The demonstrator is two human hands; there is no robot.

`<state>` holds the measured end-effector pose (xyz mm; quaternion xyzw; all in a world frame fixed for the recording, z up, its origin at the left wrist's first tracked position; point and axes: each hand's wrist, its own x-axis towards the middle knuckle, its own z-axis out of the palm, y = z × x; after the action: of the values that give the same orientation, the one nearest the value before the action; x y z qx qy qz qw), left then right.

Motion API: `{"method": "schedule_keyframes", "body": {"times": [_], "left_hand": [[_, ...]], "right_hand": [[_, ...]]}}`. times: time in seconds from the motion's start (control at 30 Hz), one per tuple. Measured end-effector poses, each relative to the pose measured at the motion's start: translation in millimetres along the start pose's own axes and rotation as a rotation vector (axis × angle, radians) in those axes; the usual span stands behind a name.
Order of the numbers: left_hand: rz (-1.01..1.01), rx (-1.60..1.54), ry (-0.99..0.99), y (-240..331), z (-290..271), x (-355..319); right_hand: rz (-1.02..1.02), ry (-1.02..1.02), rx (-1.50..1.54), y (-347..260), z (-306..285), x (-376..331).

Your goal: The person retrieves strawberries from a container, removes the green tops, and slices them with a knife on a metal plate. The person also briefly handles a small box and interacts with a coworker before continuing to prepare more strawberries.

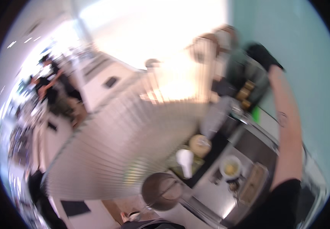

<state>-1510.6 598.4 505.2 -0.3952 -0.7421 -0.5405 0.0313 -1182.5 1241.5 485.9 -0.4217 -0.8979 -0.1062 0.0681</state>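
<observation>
My right arm stretches up along the right side of the picture. Its hand, in a black glove (pixel 263 57), is at the far end of the counter, by the pale green wall. Beside the glove stands a dark grey-green container or bag (pixel 241 66), and I cannot tell whether they touch. Motion smears the fingers, so their hold is unclear. Just below are several small yellowish-brown blocks or lids (pixel 244 93). I do not make out my left hand.
A ribbed translucent panel (pixel 107 152) fills the middle left. Near me are a metal pot (pixel 161 191), a white scoop-like thing (pixel 185 160), a round tan-lidded container (pixel 200 145), a white bowl with yellow food (pixel 230 168) and a long wooden box (pixel 254 183). Other people (pixel 50 87) stand far left.
</observation>
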Motion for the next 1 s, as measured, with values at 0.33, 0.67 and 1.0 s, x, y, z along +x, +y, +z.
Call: {"method": "schedule_keyframes", "body": {"times": [0.33, 0.67, 1.0], "left_hand": [[-0.453, 0.203, -0.185, -87, -46, -21], [-0.582, 0.009, -0.130, -98, -59, -31], [-0.414, 0.134, -0.202, -115, -101, -101]], "right_hand": [[0.032, -0.099, -0.111, 24, 21, 20], [0.104, 0.228, 0.137, 58, -31, -53], [0.143, 0.507, 0.198, 66, -98, -78]]}}
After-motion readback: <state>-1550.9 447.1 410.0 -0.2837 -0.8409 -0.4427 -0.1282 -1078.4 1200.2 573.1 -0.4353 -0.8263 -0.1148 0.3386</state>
